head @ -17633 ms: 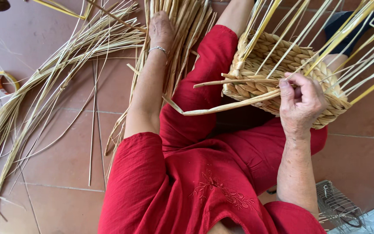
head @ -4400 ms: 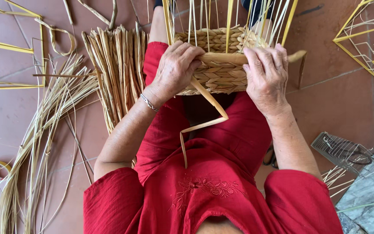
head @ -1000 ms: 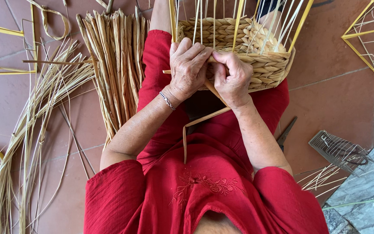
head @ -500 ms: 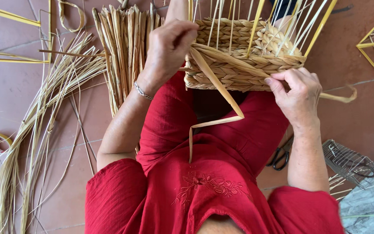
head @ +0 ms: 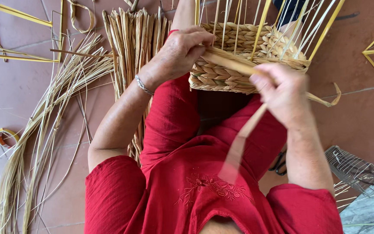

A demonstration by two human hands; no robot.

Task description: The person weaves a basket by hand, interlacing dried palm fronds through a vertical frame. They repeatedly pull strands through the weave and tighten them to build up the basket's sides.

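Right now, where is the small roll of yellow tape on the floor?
In the head view, the small roll of yellow tape lies on the reddish tiled floor at the far left edge, beside the long loose bundle of pale straw, well away from both hands.

I see a basket (head: pixel 243 65) of thick braided dry straw, matt and rough, on thin glossy yellow metal wires. The flat strip (head: pixel 239 143) below the basket looks smooth, papery. Left of the basket, the straw bundle (head: pixel 135 39) is dull, fibrous. The floor tiles (head: pixel 360 112) are matt terracotta.
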